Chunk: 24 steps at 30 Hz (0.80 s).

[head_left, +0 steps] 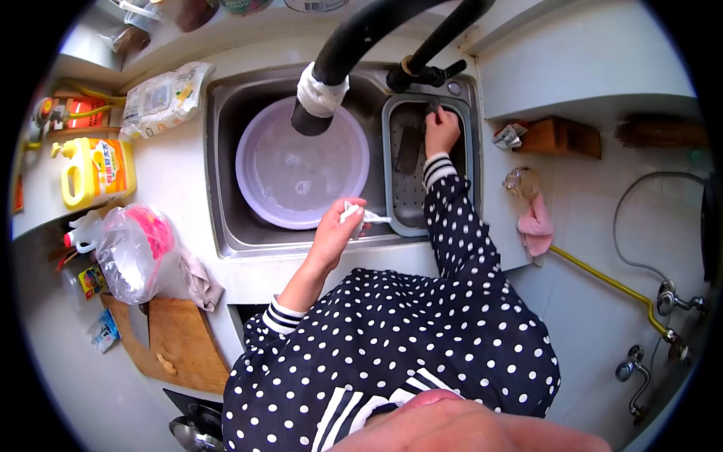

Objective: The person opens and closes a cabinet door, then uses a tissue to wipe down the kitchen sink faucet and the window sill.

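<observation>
Landmark: sink [263, 249]. Left hand [329, 232], at the sink's front edge: fingers closed round a crumpled white item [351, 212], a thin white length extending right toward the tray. Right hand [442, 134], over the grey perforated tray [388, 169] in the sink's right part: fingers narrow, at a small dark piece; grip cannot be told. Dark rectangular block [409, 149] in the tray, left of this hand. Lilac basin [242, 169] in the sink's left part.

Writing: left of the sink, yellow jug [77, 179], orange-and-white label, large Chinese characters, not read with certainty; printed white pack [167, 98], text illegible. Behind the sink, tin [315, 4], lettering too small.
</observation>
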Tool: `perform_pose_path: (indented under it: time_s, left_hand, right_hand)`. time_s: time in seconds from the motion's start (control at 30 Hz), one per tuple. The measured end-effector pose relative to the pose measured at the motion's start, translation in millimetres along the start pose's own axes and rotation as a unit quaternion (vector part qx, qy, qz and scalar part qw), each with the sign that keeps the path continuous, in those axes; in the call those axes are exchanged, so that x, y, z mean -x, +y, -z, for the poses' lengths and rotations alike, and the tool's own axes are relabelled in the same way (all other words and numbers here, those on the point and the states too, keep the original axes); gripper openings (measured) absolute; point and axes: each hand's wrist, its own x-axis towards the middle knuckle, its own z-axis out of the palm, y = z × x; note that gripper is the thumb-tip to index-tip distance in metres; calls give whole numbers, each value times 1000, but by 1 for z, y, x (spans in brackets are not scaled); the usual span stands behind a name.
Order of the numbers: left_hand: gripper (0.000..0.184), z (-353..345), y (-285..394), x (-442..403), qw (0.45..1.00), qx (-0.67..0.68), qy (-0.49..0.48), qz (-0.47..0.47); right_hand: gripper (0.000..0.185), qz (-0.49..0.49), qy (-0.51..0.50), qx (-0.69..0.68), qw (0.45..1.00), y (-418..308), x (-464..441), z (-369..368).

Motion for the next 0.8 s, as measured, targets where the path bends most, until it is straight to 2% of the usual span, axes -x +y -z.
perform_pose_path:
  time_s: [0.03, 0.1, 0.13, 0.17, 0.23, 0.37, 0.4, 0.5, 0.53, 0.57, 0.63, 0.67, 0.7, 0.8]
  left_hand:
    - [25, -1, 2, 2, 1000, -7, 7, 5]
    - [25, 2, 0, 3, 1000, -1, 10, 5]
    - [25, 4, -1, 2, 1000, 1, 12, 6]
    - [25, 6, -1, -1, 1000, 3, 13, 5]
    - [24, 6, -2, -1, 1000, 8, 16, 1]
    - [23, 5, -4, 5, 1000, 9, 18, 11]
    - [23, 5, -2, 0, 1000, 1, 17, 5]
    - [23, 10, 0, -1, 1000, 9, 9, 0]
    - [23, 10, 1, -1, 1000, 6, 15, -3]
    - [23, 11, 0, 0, 1000, 10, 17, 3]
    - [23, 10, 2, -1, 999, 24, 25, 3]
    - [23, 8, 1, 4, 999, 22, 23, 12]
    - [23, 8, 1, 9, 999, 17, 19, 20]
    - [23, 8, 5, 2, 1000, 2, 23, 5]
  right_hand:
    - [24, 7, 40, -50, 998, -9, -4, 4]
    - [24, 54, 110, -44, 991, -37, -20, 12]
    - [23, 50, 121, -97, 987, -56, -25, 12]
    - [22, 45, 68, -87, 993, -50, -27, 0]
    - [22, 71, 77, -61, 993, -45, -15, -14]
    - [20, 40, 4, -18, 999, -9, 7, -9]
    - [21, 25, 38, -69, 997, -23, 2, -1]
    - [22, 48, 133, -84, 986, -61, -28, 7]
    - [22, 45, 98, -59, 992, -54, -30, -5]
    - [21, 67, 106, -26, 992, -48, -21, -14]
    - [20, 34, 35, -25, 999, -38, -4, -20]
    - [19, 30, -56, -13, 998, -15, 9, -27]
    - [19, 41, -44, -12, 998, -22, 18, -17]
    - [25, 49, 88, -78, 992, -39, -4, -3]
